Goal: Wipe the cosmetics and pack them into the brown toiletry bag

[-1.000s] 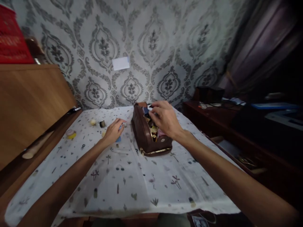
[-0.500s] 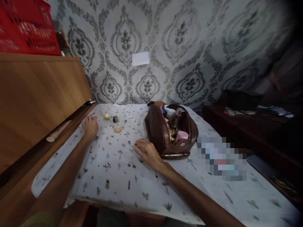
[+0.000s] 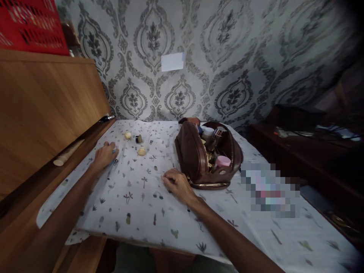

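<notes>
An open brown leather pouch (image 3: 193, 159) stands on the printed white tablecloth (image 3: 142, 204), filled with small jars and tubes, among them a pink-lidded jar (image 3: 223, 161). My right hand (image 3: 178, 184) rests on the cloth just left of the pouch's near end, fingers curled down; what they cover is hidden. My left hand (image 3: 104, 155) lies near the cloth's left edge, fingers closed, with a bit of blue showing at the fingertips. Just beyond it lie two pale yellow round pieces (image 3: 141, 151) (image 3: 127, 135) and a small dark jar (image 3: 138, 139).
A wooden cabinet (image 3: 42, 106) rises along the left, with a red basket (image 3: 25, 22) on top and a wooden stick (image 3: 68, 152) and pen (image 3: 106, 118) at its foot. A dark side table (image 3: 298, 140) stands at the right. A pixelated patch (image 3: 270, 189) lies on the cloth.
My right hand left the pouch's opening and came down on the cloth beside it. My left hand slid left, away from the pouch, toward the cloth's edge. The camera swung left.
</notes>
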{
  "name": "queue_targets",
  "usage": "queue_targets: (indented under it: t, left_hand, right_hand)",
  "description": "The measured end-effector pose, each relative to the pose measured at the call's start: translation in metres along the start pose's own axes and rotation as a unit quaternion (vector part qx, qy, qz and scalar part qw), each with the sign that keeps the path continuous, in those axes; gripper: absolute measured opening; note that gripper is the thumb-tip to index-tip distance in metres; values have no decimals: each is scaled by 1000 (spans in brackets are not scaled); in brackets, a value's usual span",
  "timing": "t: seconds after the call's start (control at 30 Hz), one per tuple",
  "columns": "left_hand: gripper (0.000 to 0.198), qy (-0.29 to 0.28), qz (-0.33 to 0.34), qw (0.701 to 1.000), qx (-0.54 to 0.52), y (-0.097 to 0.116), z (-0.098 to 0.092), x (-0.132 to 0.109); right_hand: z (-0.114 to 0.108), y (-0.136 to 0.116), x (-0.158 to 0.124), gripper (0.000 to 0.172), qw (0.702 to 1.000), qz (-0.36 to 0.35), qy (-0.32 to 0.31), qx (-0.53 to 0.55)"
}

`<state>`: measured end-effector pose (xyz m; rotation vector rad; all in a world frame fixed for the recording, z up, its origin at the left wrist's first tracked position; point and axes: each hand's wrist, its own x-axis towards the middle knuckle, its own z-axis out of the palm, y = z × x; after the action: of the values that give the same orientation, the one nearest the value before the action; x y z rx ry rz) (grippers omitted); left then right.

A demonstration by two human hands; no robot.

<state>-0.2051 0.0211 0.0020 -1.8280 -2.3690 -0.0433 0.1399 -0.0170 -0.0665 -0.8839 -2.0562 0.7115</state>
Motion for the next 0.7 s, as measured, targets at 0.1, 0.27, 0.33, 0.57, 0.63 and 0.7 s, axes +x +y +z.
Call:
queue_targets:
  t: [0.1,0.27,0.33,0.57,0.63,0.7]
  left_hand:
    - [42,-13,48,999,3,20,-4,-13]
    - [37,-13,113,992,-52,43,-5,-26]
    - [37,-5,149,980,-129,53,-2,-30]
    - [40,-135,272,824,-479,114,-9,-57]
    - [39,-149,292,813,-481,128,-11,-61]
    - [37,-108,290,833,-458,135,-9,-60]
  right_hand:
    - [0,1,-1,36,1000,-6,-4,-11]
    - [1,-1,-2,30,1000,-7,-8,-21]
    - [1,-2,-2,21,1000,10,-9,-14]
    - [0,0,5,59,994,85,-17,73]
    - [0,1,7,56,991,85,-26,97]
    - [1,1,6,53,990,95,-22,103]
